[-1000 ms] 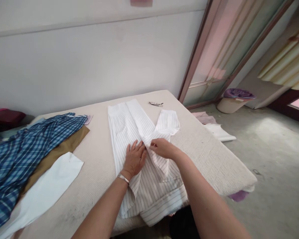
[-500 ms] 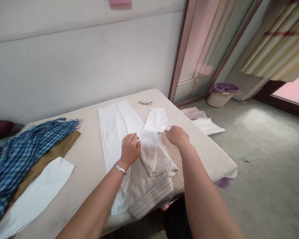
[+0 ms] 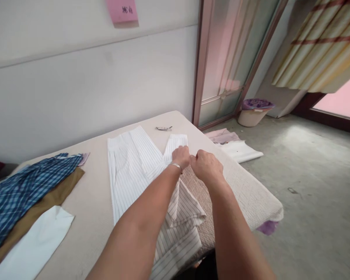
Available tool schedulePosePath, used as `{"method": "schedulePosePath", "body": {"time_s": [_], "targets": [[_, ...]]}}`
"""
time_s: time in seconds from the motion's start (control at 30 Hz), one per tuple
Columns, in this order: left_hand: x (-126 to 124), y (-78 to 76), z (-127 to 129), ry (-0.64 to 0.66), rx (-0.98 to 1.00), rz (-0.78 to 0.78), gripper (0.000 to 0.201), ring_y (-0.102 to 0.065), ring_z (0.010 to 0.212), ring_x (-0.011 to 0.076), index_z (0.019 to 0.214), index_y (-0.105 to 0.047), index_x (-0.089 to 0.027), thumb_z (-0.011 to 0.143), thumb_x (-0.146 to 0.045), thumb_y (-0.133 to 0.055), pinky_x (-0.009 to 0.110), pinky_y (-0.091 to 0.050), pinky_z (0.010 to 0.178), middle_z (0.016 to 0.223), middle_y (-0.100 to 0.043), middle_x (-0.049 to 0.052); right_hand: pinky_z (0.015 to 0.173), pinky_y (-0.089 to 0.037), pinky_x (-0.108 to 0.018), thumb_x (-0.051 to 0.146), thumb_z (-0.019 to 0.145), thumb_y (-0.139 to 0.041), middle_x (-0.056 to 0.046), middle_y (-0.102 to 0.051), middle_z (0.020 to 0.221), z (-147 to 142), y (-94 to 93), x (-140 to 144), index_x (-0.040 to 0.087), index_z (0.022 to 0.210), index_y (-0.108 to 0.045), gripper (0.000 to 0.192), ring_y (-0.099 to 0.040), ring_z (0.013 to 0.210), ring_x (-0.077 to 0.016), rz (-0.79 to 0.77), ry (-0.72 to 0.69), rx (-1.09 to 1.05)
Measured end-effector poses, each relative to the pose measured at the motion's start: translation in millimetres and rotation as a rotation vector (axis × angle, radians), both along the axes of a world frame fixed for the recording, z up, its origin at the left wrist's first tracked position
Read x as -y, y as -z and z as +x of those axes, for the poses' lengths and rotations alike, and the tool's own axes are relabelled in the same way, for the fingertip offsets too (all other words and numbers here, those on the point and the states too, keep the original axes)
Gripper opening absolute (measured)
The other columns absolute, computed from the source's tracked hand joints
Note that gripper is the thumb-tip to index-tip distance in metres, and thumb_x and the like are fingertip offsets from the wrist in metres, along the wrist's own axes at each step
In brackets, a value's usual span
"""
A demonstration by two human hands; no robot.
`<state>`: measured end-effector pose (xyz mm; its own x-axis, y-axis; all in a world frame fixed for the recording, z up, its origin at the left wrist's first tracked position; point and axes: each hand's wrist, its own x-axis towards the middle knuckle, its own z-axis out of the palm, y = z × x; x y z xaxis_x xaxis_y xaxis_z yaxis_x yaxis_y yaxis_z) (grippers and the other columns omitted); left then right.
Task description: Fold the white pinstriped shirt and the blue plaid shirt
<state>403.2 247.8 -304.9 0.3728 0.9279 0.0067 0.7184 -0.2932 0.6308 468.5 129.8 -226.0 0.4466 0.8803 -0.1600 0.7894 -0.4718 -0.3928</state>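
On the padded table [image 3: 96, 194] your white striped garment [image 3: 128, 171] lies spread at the middle, one narrow part folded across it. Your left hand [image 3: 181, 156] and right hand [image 3: 206, 166] sit side by side, each pinching that folded part's edge.

Pink note [image 3: 122, 11] on the wall carries dark handwritten characters, too small to read. No other lettering visible.
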Motion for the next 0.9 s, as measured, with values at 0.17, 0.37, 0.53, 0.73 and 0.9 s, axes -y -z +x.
{"method": "schedulePosePath", "body": {"time_s": [0.17,0.37,0.53,0.73,0.9], "targets": [[-7.7,-51.2,-98.4,-0.155,0.385,0.018,0.013,-0.064,0.083,0.0193,0.072,-0.051,-0.021,0.085,-0.021,-0.051,0.033,-0.051,0.079,0.078,-0.062,0.003,0.087,-0.051,-0.044,0.039,0.101,-0.047,-0.019,-0.071,0.114,-2.1,-1.8,1.6,0.016,0.114,-0.069,0.034,-0.067,0.109,-0.0361,0.011,0.006,0.005],[42.9,-45.0,-271.3,-0.464,1.478,-0.220,0.008,-0.068,0.094,0.0203,0.079,-0.063,-0.019,0.072,-0.015,-0.061,0.033,-0.055,0.089,0.083,-0.071,0.003,0.086,-0.050,-0.039,0.037,0.101,-0.047,-0.020,-0.069,0.115,-18.8,-0.7,3.9,0.016,0.115,-0.070,0.034,-0.067,0.107,-0.0313,-0.066,-0.079,0.002],[87.6,11.5,-332.5,-0.776,1.518,-0.340,0.011,-0.070,0.087,0.0224,0.079,-0.063,-0.022,0.072,-0.016,-0.059,0.038,-0.060,0.081,0.079,-0.072,0.003,0.086,-0.049,-0.037,0.033,0.100,-0.046,-0.019,-0.069,0.116,-38.5,6.2,3.1,0.016,0.116,-0.070,0.033,-0.067,0.107,-0.0298,-0.115,-0.187,0.009],[81.9,13.9,-345.5,-0.879,1.391,-0.429,0.012,-0.069,0.073,0.0152,0.077,-0.061,-0.019,0.072,-0.008,-0.062,0.029,-0.060,0.073,0.073,-0.068,0.000,0.080,-0.049,-0.037,0.045,0.096,-0.056,-0.014,-0.071,0.110,-65.5,16.7,14.5,0.017,0.106,-0.069,0.032,-0.068,0.101,-0.0295,-0.122,-0.445,-0.007],[56.1,2.3,-352.6,-0.955,1.303,-0.467,0.008,-0.068,0.063,0.0155,0.082,-0.060,-0.018,0.087,-0.024,-0.062,0.028,-0.057,0.060,0.073,-0.068,0.001,0.079,-0.049,-0.035,0.037,0.075,-0.080,-0.010,-0.071,0.101,-93.2,31.9,32.4,0.015,0.110,-0.065,0.044,-0.069,0.096,-0.0278,-0.236,-0.605,-0.007]]}}
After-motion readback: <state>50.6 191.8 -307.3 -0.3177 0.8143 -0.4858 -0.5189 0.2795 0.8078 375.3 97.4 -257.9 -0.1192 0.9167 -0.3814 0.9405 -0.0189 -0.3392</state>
